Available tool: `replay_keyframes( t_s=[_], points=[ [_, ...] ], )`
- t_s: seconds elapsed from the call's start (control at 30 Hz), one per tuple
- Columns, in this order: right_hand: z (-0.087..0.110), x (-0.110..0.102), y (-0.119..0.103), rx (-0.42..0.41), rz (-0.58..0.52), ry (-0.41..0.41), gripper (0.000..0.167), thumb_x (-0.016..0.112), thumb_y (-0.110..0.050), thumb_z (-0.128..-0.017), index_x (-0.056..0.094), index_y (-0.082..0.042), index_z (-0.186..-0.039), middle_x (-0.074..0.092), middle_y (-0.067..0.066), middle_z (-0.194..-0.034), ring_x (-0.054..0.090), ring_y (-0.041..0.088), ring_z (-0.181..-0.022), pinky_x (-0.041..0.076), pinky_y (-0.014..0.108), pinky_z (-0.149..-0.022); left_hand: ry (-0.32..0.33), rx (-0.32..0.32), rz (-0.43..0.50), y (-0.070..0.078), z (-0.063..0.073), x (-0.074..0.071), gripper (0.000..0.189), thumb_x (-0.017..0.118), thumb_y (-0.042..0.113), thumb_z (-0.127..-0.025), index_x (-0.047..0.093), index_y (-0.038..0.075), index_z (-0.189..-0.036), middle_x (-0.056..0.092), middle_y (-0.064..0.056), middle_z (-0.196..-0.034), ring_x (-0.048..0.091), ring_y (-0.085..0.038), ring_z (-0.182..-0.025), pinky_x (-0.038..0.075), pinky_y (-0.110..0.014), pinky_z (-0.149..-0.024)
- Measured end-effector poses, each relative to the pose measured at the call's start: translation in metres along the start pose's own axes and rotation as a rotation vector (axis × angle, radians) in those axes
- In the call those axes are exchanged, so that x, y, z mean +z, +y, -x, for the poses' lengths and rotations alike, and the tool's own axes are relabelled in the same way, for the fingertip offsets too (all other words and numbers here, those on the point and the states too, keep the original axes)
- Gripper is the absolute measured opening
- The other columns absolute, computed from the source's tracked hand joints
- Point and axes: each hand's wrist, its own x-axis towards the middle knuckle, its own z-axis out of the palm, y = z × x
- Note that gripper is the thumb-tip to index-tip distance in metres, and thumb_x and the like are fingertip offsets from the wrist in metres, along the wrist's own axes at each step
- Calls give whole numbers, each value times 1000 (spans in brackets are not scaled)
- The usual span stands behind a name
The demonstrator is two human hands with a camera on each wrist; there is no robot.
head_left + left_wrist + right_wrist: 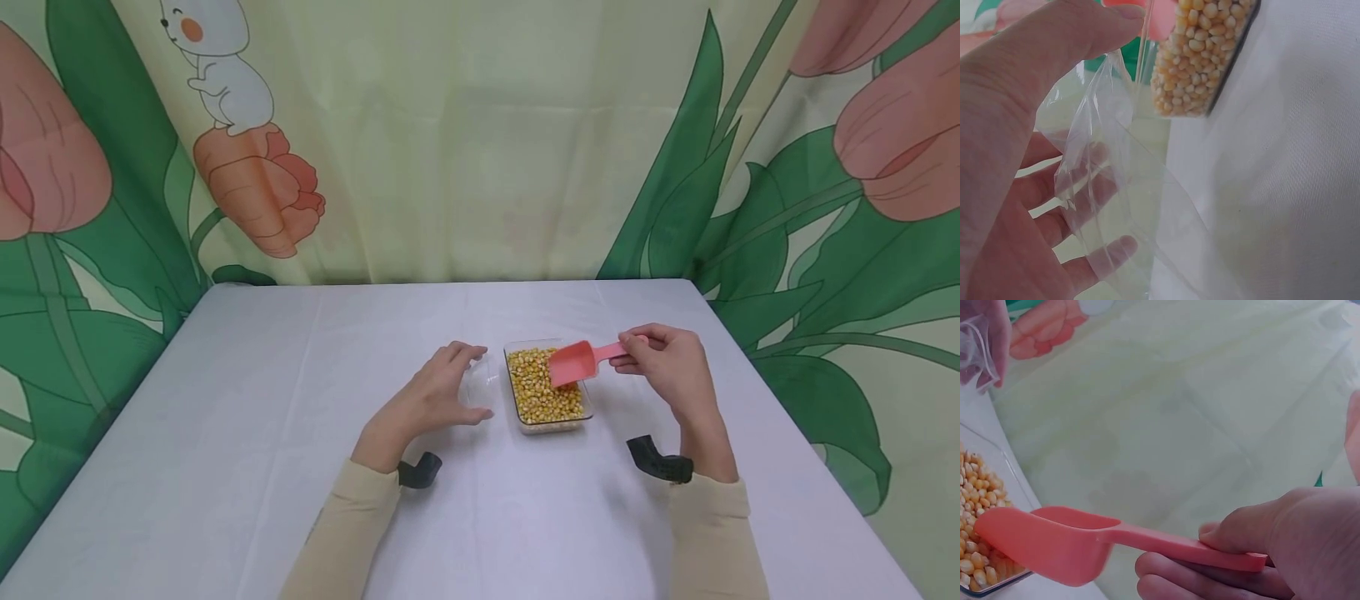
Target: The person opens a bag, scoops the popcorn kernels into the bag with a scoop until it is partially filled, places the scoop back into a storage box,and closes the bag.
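Observation:
A clear rectangular container full of yellow corn kernels stands on the table. My right hand pinches the handle of a pink scoop between thumb and fingers. The scoop's front lip dips into the kernels, as the right wrist view shows. To the left of the container, my left hand holds a thin clear plastic bag, thumb at its upper edge and fingers spread along its far side. Those fingers show through the film in the left wrist view. The bag looks creased, with no kernels visible in it.
A white cloth covers the table, whose far edge meets a hanging curtain printed with tulips, a carrot and a small white animal. Black bands sit at both wrists, below the beige sleeves.

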Motion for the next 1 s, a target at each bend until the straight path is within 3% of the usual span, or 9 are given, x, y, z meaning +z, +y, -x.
replay_keyframes(
  t_s=[0.4,0.63,1.0],
  points=[
    [8,2,-11,-41,120,99,36,60,-25,-99,64,2,-122,72,23,-102,74,11,-72,54,12,-67,14,32,-12,-1,1,0,84,85,40,-74,45,12,-144,53,-6,-132,55,-20,-114,51,-38,-98],
    [16,5,-21,-98,185,144,32,62,-22,-98,67,4,-117,72,22,-96,74,18,-72,51,8,-65,-2,17,-10,0,1,-1,85,84,40,-75,44,14,-145,52,-5,-132,54,-20,-115,51,-38,-100],
    [13,15,-20,-124,228,127,29,63,-18,-97,68,5,-113,72,21,-91,73,20,-70,52,10,-61,-15,8,-10,1,1,-2,84,84,41,-75,45,13,-144,52,-4,-132,53,-21,-117,49,-39,-102]
  ],
)
